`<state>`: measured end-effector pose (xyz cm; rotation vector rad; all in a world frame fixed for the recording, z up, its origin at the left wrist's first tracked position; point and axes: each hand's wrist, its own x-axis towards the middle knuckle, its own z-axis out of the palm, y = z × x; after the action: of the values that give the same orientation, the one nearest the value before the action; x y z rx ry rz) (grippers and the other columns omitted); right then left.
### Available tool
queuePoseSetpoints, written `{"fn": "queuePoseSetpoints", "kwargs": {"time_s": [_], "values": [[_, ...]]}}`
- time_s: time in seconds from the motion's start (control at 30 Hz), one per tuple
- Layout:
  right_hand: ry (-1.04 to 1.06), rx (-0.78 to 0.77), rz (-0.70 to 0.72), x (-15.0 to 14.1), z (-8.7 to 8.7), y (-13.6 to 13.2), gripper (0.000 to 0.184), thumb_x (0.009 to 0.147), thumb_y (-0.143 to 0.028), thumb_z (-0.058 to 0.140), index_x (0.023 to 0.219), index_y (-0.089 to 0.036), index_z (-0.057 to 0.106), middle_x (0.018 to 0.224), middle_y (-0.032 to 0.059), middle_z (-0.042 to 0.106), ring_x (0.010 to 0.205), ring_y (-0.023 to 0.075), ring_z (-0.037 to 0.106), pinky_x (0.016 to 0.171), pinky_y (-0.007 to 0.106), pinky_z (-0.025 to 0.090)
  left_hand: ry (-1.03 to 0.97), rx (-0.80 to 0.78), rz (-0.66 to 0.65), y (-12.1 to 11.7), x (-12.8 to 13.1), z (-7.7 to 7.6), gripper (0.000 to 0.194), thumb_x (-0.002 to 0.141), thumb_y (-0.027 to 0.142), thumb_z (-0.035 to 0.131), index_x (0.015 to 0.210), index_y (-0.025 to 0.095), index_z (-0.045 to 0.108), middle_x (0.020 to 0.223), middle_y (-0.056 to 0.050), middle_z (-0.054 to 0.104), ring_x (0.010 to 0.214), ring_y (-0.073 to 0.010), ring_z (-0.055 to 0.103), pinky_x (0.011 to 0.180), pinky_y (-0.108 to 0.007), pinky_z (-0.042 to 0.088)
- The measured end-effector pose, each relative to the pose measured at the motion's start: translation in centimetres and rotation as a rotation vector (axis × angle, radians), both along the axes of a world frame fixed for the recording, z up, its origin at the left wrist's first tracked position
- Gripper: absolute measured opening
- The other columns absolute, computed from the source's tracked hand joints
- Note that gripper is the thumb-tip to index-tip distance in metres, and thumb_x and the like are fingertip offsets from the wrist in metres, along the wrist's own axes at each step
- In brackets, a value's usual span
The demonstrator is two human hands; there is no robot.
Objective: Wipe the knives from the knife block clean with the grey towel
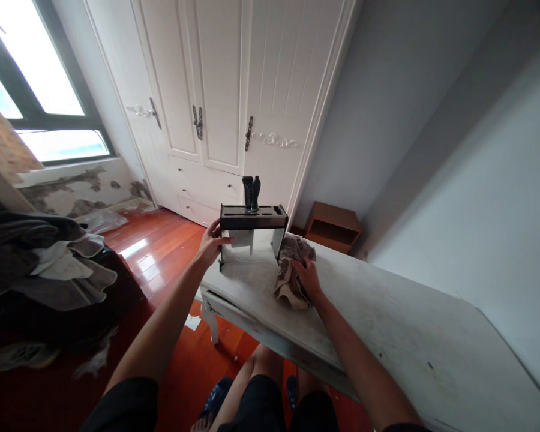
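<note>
A knife rack [254, 217] with a dark slotted top and clear sides stands upright at the far left end of the white table. Two black handles [251, 192] stick up from its slots, and a broad blade shows below them. My left hand [212, 243] grips the rack's left side, thumb at the front. In my right hand [306, 277] is a bunched brown-grey cloth [292, 270] with a pale edge. The cloth rests on the tabletop against the rack's right side.
The white table [355, 318] runs along the wall at right, with small dark marks on top. Behind it sit a brown open box [335, 225] and a white wardrobe [220, 90]. Piled clothes [58, 258] lie at left. Below are my legs and a red wooden floor [162, 240].
</note>
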<state>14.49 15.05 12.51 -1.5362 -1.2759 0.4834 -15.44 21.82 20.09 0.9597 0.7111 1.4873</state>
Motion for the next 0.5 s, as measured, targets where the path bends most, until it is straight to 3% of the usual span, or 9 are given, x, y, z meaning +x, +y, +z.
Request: {"fn": "queuePoseSetpoints", "kwargs": {"time_s": [0.17, 0.3, 0.4, 0.5], "values": [[-0.050, 0.006, -0.017, -0.8, -0.2, 0.1, 0.030, 0.071, -0.047, 0.060, 0.079, -0.018, 0.066, 0.090, 0.0090, 0.065, 0.090, 0.0268, 0.057, 0.089, 0.042, 0.048, 0.033, 0.060, 0.171, -0.2, 0.2, -1.1, 0.069, 0.043, 0.012, 0.080, 0.109, 0.020, 0.059, 0.085, 0.003, 0.059, 0.079, -0.0127, 0.055, 0.072, -0.024, 0.044], [-0.103, 0.063, -0.026, -0.7, -0.2, -0.5, 0.027, 0.070, -0.042, 0.062, 0.081, -0.018, 0.066, 0.113, 0.0137, 0.061, 0.111, 0.0303, 0.053, 0.106, 0.045, 0.039, 0.121, 0.116, 0.378, -1.1, 0.9, -2.0, 0.064, 0.048, 0.018, 0.079, 0.109, 0.022, 0.057, 0.079, 0.004, 0.054, 0.080, -0.0145, 0.054, 0.074, -0.024, 0.044], [-0.167, 0.075, -0.021, -0.3, -0.4, -0.6, 0.025, 0.071, -0.040, 0.063, 0.084, -0.018, 0.066, 0.133, 0.0152, 0.053, 0.129, 0.0334, 0.043, 0.115, 0.048, 0.029, 0.214, 0.100, 0.481, -2.8, 2.2, -2.1, 0.068, 0.051, 0.023, 0.082, 0.113, 0.024, 0.053, 0.089, 0.000, 0.056, 0.091, -0.0193, 0.056, 0.080, -0.028, 0.045], [-0.141, 0.035, 0.023, -0.1, -0.8, -0.3, 0.035, 0.071, -0.041, 0.066, 0.096, -0.017, 0.065, 0.144, 0.0163, 0.046, 0.137, 0.0343, 0.038, 0.117, 0.048, 0.027, 0.444, 0.016, 0.619, -5.2, 4.5, -1.8, 0.074, 0.055, 0.031, 0.084, 0.119, 0.026, 0.048, 0.110, -0.007, 0.056, 0.114, -0.0287, 0.052, 0.094, -0.040, 0.042]]}}
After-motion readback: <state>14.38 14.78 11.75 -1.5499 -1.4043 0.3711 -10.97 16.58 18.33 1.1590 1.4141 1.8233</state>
